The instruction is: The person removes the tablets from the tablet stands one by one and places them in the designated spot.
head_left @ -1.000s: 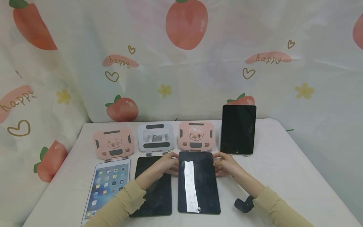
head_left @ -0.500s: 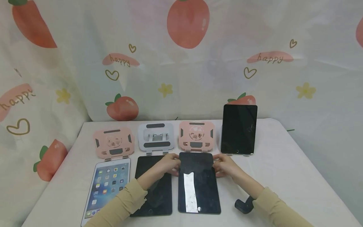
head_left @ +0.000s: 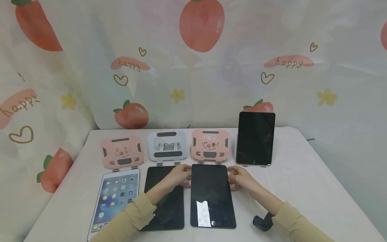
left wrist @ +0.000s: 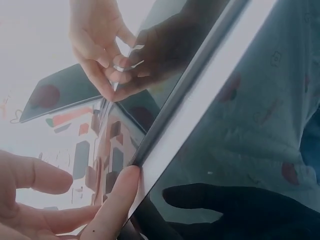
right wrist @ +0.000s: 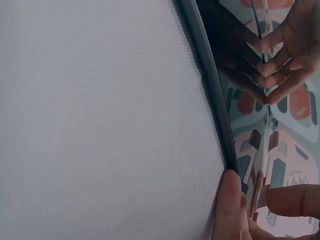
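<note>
- At nine o'clock from the thin, glossy black tablet being handled (head_left: 213,191), far left: a white-framed tablet with a lit screen of app icons (head_left: 118,191), lying face up, partly covered by a tan sleeve (head_left: 130,216). Beyond it, towards ten o'clock, a pink plastic tablet stand (head_left: 124,161) carries nothing.
- Nearer, also at nine o'clock: a second black tablet with a dark screen (head_left: 170,210), lying face up. Past its top end, between ten and eleven, a pale blue-grey plastic stand (head_left: 168,154) is likewise unfilled.
- The left hand (head_left: 180,175), fingers bent, holds the handled tablet's left edge near the top.
- That tablet lies between the hands; whether its top end is raised is hard to tell. At twelve o'clock waits a second pink stand (head_left: 209,154), bare.
- The right hand (head_left: 240,178) holds the opposite edge, fingers bent.
- Between one and two o'clock, a third black tablet (head_left: 256,137) stands propped. Judging by this, one tablet is up and three remain down.
- At four o'clock: a small black object (head_left: 262,222), unclear.
- White cloth covers the bench (head_left: 305,188); behind hangs a pale curtain (head_left: 226,87) printed with red fruit, hearts and "happy".
</note>
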`<move>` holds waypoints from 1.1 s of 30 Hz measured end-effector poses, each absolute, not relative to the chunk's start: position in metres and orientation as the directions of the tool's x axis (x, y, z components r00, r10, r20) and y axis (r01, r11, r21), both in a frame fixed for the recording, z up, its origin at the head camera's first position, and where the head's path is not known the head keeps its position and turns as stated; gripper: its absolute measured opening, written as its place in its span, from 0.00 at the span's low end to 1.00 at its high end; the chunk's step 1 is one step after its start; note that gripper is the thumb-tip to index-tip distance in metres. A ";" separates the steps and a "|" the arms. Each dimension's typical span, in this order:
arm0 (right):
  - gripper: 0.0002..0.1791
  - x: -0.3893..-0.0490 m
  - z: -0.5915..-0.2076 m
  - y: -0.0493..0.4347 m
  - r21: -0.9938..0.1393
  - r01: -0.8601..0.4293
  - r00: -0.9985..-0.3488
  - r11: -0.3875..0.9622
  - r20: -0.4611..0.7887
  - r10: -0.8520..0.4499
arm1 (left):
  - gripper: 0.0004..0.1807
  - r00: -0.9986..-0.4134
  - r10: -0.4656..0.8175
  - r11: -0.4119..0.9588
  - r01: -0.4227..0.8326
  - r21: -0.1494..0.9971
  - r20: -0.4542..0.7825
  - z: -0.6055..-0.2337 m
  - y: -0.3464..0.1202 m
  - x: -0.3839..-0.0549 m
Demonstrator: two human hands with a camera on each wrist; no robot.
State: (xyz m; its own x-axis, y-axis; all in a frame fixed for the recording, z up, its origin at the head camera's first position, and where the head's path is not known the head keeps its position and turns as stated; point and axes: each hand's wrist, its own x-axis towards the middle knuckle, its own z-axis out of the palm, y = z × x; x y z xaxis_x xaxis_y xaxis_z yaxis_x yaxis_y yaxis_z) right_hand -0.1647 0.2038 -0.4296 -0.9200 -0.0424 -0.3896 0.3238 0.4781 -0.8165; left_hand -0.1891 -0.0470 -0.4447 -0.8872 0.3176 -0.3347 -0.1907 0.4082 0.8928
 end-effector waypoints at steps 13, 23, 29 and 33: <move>0.26 -0.159 -0.429 0.215 -0.824 0.233 -0.911 0.516 -0.371 -0.181 | 0.22 -0.929 0.268 0.311 -0.168 0.935 -0.256 -0.445 -0.050 -0.184; 0.19 -0.154 -0.431 0.234 -0.847 0.123 -0.930 0.518 -0.280 -0.237 | 0.17 -0.941 0.285 0.239 -0.113 0.964 -0.181 -0.444 -0.038 -0.183; 0.18 -0.153 -0.430 0.240 -0.847 0.119 -0.954 0.519 -0.242 -0.176 | 0.15 -0.934 0.313 0.213 -0.109 0.971 -0.174 -0.439 -0.023 -0.183; 0.17 -0.153 -0.430 0.245 -0.848 0.124 -0.967 0.516 -0.221 -0.130 | 0.16 -0.923 0.342 0.196 -0.117 0.974 -0.179 -0.435 -0.012 -0.185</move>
